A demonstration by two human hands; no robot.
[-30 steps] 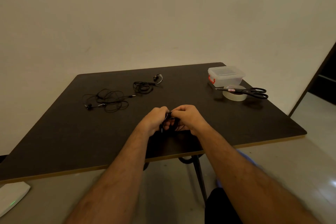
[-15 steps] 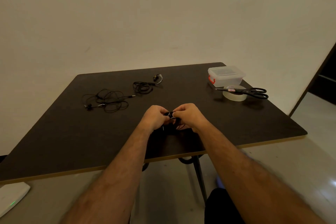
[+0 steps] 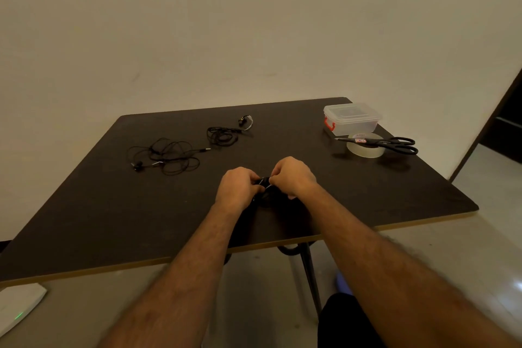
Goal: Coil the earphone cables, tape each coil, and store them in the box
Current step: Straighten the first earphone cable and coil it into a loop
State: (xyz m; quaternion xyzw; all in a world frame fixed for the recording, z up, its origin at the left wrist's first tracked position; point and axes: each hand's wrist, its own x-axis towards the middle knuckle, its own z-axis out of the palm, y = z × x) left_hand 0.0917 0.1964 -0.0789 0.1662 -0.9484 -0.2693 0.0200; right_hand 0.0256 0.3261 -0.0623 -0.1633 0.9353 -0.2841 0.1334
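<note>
Plain beige wall stands behind a dark table [image 3: 367,192], whose pale front edge runs across the lower part of the view. Near the middle of the table, toward its front edge, the left hand [image 3: 236,188] and right hand [image 3: 293,176] meet, fingers curled, each with its grip closed on a black cable [image 3: 265,181] bunched between them; only a short piece with a small pale glint shows between the knuckles, and how far it is coiled cannot be told. Both forearms reach in over the front edge.

Toward the back left lie two more earphones: a loose tangle [image 3: 166,155] spread flat, and beyond it, nearer the back edge, a tighter bundle [image 3: 223,134] with an earbud sticking out to its right. The two lie near each other but apart.

At the back right corner sits a clear box [image 3: 351,118] with its lid on and a red latch on its left end. Just in front of it lies a tape roll [image 3: 365,150], flat, with black scissors [image 3: 395,144] resting across its top, handles pointing toward the right edge.
</note>
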